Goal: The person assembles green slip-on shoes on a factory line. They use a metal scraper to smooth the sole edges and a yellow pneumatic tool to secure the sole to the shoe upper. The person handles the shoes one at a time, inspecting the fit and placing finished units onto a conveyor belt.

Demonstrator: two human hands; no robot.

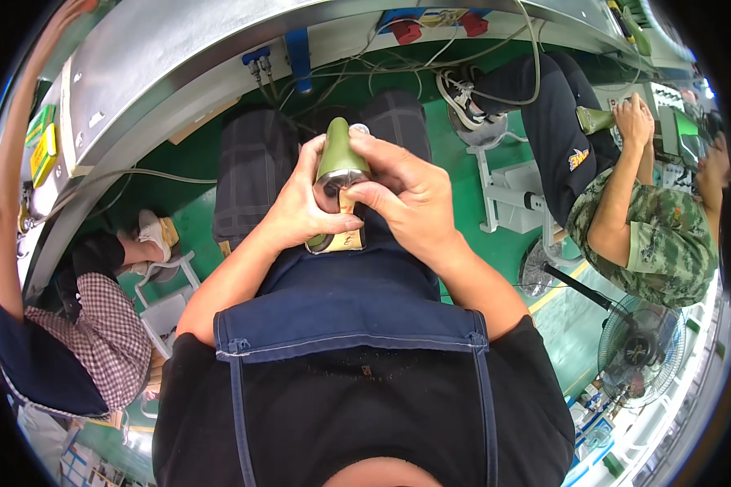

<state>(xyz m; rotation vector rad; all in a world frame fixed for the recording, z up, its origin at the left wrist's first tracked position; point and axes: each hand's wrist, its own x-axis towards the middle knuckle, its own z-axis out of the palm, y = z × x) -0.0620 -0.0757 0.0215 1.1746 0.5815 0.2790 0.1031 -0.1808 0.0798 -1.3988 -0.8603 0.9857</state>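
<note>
Above my lap I hold a green tapered piece [339, 154] with a rounded narrow end, pointing away from me. A dark shiny band circles its wider part, and a yellowish strip or label [348, 237] with dark marks shows below that. Exactly what kind of object it is, I cannot tell. My left hand [294, 209] is wrapped round its left side, the thumb lying across the lower part. From the right, my right hand [418, 201] grips it too, its thumb pressed near the yellowish strip and its fingers behind the green part.
A metal-edged workbench [195, 40] curves across the front, with loose cables [398, 66] and red sockets [406, 31] beneath. At right a seated person in a camouflage shirt [666, 235] holds a similar green piece [594, 120]; behind stands a fan [642, 349]. Another person sits at left.
</note>
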